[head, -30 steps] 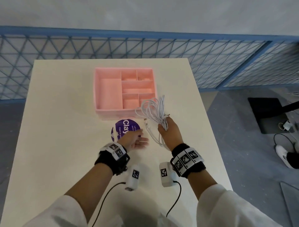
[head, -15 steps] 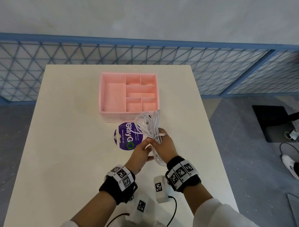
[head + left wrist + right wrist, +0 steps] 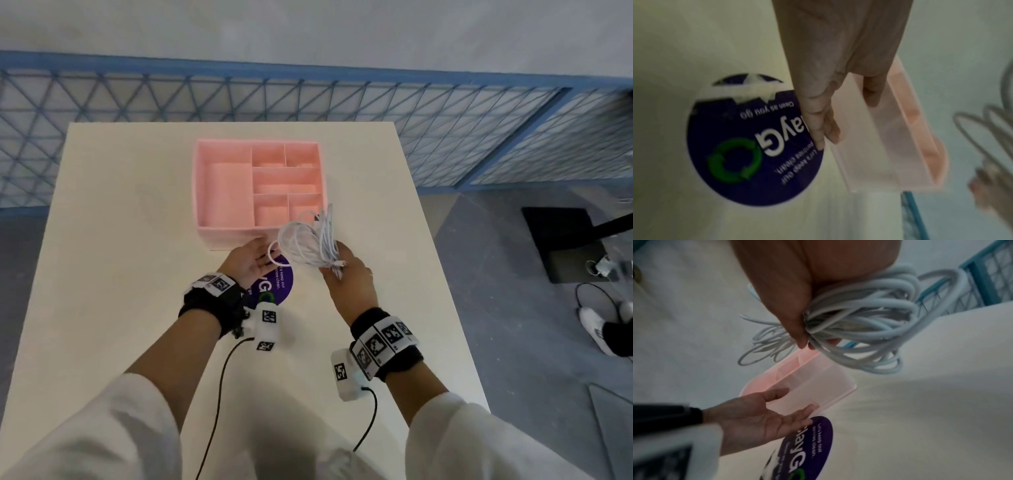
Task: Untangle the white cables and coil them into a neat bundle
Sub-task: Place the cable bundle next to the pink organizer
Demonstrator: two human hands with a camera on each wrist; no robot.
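My right hand [image 3: 346,270] grips a bundle of looped white cables [image 3: 308,245] above the table, just in front of the pink box's near right corner. In the right wrist view the cables [image 3: 859,324] bunch between thumb and fingers, with loops sticking out on both sides and a plug end poking from the fist. My left hand [image 3: 248,260] is held palm up with relaxed fingers just left of the bundle, and it holds nothing. One thin cable loop [image 3: 272,253] hangs over its fingertips. The left wrist view shows the left hand [image 3: 830,126] empty beside the box.
A pink compartment box [image 3: 202,192] stands at the table's middle. A round purple sticker [image 3: 277,284] lies on the cream table [image 3: 102,274] under my hands. Blue mesh fencing [image 3: 445,120] runs behind the table. The floor at right holds a black stand base [image 3: 561,246] and a person's shoe [image 3: 594,325].
My left hand has let go of the cables and opened palm up beside them. My right hand has lifted the bundle forward toward the pink box.
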